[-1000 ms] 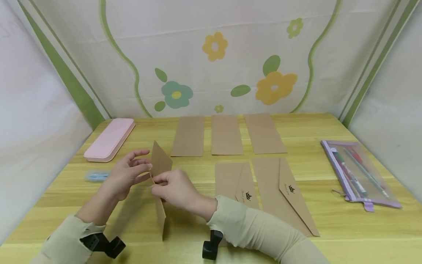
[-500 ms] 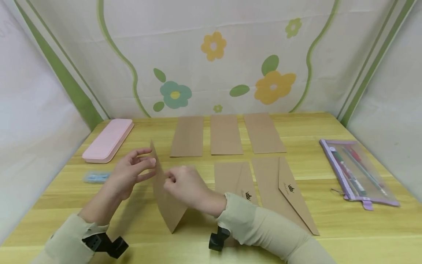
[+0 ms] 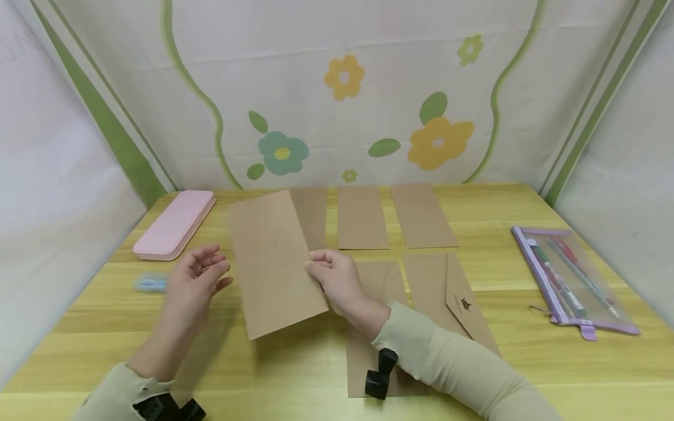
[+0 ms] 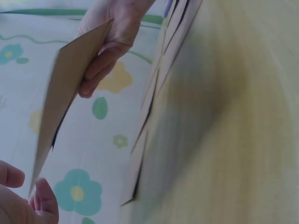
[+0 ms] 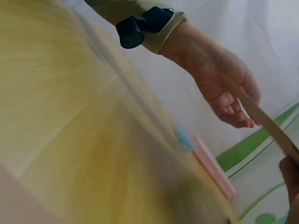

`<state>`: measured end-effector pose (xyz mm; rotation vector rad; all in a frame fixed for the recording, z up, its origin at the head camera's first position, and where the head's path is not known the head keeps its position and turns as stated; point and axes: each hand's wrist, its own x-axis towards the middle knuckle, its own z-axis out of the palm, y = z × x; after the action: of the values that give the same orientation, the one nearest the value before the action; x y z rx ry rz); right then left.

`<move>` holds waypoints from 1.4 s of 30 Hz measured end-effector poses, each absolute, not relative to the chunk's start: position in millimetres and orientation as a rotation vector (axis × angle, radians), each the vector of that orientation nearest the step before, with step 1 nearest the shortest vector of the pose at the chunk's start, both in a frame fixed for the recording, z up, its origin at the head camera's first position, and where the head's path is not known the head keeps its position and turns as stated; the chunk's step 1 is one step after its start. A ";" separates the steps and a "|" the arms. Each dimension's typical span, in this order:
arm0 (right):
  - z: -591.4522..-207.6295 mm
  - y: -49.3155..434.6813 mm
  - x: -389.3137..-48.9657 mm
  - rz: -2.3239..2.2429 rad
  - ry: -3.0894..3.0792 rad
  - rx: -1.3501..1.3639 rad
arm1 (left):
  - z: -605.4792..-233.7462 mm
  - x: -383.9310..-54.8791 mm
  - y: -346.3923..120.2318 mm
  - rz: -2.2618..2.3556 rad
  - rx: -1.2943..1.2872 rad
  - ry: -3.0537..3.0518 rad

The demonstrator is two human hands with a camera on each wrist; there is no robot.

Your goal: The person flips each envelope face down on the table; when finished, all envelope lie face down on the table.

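My right hand (image 3: 337,279) pinching kraft envelope (image 3: 274,263) edge above table (image 3: 526,362); left hand (image 3: 197,280) fingers loosely spread beside it. Keep envelope level, grip light.

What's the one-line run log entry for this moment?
right hand: pinches brown envelope by its right edge, held above table | left hand: open beside envelope, fingers relaxed, apart | pink case: far left

Open wood on the table (image 3: 295,374) near the front edge; blocked behind by three brown sheets (image 3: 362,216), left by pink case (image 3: 175,223), right by envelopes (image 3: 447,292).
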<state>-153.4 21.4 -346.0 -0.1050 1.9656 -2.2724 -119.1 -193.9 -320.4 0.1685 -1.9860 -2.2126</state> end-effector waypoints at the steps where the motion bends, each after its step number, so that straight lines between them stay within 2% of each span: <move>1: -348.8 22.3 -154.3 -2.304 1.916 -0.076 | -322.9 -118.9 -193.0 -2.237 0.176 -1.980; 12: -363.2 22.5 -153.7 -2.343 1.813 0.115 | -343.1 -122.0 -178.1 -2.358 0.184 -1.945; 23: -366.0 24.8 -148.8 -2.294 1.833 0.008 | -344.4 -123.3 -179.2 -2.410 0.118 -1.886; 30: -368.8 37.1 -143.6 -2.003 1.906 -0.113 | -350.8 -124.3 -188.0 -2.332 0.141 -2.188; 42: -369.4 46.0 -134.4 -1.618 2.021 -0.177 | -361.8 -121.4 -196.7 -2.084 -0.043 -2.713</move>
<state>-134.4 46.0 -369.4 -0.1770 2.0207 -1.6178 -121.4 -196.7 -361.8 -0.0431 -2.7135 -2.0835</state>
